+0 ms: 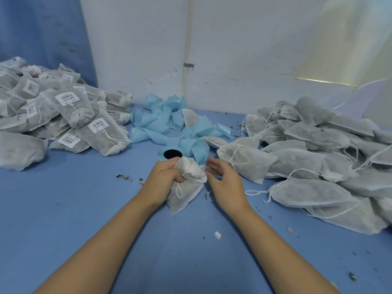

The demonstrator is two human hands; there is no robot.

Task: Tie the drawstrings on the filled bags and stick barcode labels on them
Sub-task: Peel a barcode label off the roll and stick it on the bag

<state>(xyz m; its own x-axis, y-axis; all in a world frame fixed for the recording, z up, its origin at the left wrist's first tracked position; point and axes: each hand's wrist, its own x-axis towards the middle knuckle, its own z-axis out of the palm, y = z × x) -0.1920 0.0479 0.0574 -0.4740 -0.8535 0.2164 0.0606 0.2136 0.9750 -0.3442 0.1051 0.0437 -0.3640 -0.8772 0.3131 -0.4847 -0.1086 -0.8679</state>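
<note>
At table (84, 209) centre, a worker's left hand (167, 175) grips a cinched bag (184, 194) by its neck, right hand (222, 181) open and empty beside it; labelled bags (70, 111) heap at ten o'clock, untied bags (318, 166) wait at three.

A small packing workroom: on a blue-covered table (63, 209) against a scuffed white wall (244, 49), barcoded filled bags (70, 107) heap far left, unlabelled ones (318, 145) right, blue label backing (161, 122) between.
</note>
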